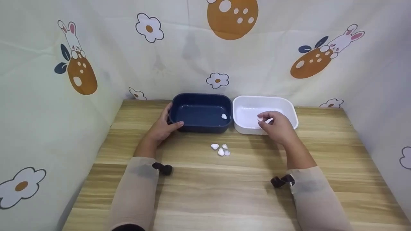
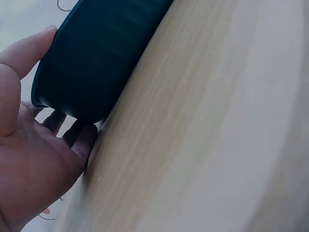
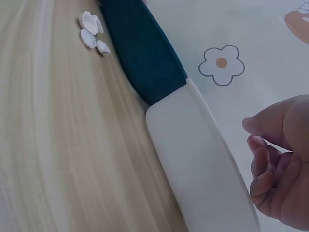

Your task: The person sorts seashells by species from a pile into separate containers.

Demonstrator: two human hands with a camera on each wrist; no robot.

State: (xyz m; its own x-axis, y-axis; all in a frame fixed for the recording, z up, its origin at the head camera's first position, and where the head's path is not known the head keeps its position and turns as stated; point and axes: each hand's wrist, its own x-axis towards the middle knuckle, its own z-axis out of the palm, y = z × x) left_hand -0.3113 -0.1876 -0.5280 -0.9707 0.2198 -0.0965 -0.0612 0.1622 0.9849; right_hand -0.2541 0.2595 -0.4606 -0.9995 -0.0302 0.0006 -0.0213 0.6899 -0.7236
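My left hand (image 1: 163, 127) grips the left end of a dark blue basin (image 1: 205, 129), its thumb at the front rim and the other fingers around the side. In the left wrist view the thumb touches the upper edge of the basin. Inside the blue basin, at its right end, lies one white seashell (image 1: 224, 116). Above the white basin (image 1: 244, 130) my right hand (image 1: 278, 126) pinches a small white shell (image 1: 259, 119) between thumb and fingers; the right wrist view does not show that shell. Several white seashells (image 1: 221, 152) lie on the table in front of the basins.
Both basins stand side by side at the back of the wood-grain table (image 1: 208, 192). Directly behind them hangs a pale curtain (image 1: 179, 64) printed with flowers and rabbits. Dark straps (image 1: 282, 181) hang at both forearms.
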